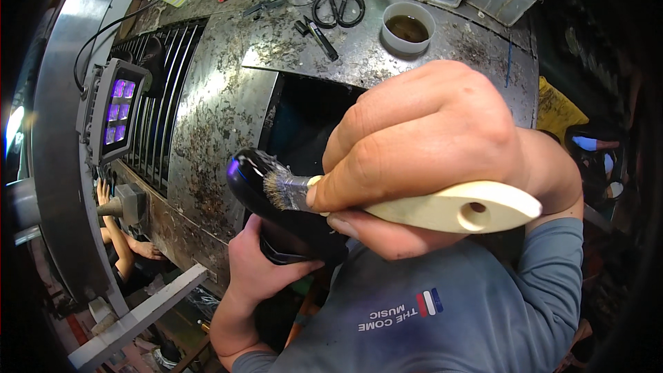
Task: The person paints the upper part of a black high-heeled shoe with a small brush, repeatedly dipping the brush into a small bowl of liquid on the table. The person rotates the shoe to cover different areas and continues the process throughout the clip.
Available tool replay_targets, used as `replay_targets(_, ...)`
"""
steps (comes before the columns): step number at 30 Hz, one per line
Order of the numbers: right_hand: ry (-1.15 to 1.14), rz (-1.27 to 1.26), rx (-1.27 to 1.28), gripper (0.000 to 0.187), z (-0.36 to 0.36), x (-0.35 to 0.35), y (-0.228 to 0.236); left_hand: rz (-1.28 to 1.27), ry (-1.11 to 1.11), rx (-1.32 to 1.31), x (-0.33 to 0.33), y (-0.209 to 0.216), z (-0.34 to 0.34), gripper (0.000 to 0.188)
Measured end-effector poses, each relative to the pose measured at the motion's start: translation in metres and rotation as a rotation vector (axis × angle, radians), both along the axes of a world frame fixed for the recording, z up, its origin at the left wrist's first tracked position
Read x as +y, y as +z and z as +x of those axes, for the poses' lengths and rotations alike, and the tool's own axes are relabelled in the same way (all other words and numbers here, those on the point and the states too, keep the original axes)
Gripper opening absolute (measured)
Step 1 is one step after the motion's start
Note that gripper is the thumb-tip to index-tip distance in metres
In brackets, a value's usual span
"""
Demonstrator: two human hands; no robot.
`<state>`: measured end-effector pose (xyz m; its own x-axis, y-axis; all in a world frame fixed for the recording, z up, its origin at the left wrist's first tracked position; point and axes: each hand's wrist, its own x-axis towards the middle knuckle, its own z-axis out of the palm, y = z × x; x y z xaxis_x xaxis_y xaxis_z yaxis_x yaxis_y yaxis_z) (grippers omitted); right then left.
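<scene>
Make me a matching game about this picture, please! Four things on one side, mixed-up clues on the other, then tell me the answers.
Things:
1. brush
2. black shoe
3. round tub
4. lamp

Clues:
A. glowing purple
B. held by the left hand
C. has dark liquid inside
D. held by the right hand

Right pairs: 1-D, 2-B, 3-C, 4-A
</scene>
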<state>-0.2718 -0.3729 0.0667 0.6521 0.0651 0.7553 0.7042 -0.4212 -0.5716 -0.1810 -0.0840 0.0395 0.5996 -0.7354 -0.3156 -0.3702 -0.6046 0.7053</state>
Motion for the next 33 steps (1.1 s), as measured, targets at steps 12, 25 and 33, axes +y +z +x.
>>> replay_targets(12, 0.034, -0.003, 0.042, 0.016, 0.01, 0.008, -0.017, -0.251, 0.256, 0.619, 0.004, -0.007, 0.002, 0.078)
replay_targets(25, 0.069, 0.03, 0.135, 0.014, 0.009, 0.013, -0.032, -0.384, 0.332, 1.001, 0.001, -0.019, 0.002, 0.083)
replay_targets(33, 0.098, 0.044, 0.17, 0.012, 0.005, 0.015, -0.039, -0.434, 0.335, 0.96, -0.002, -0.021, -0.003, 0.078)
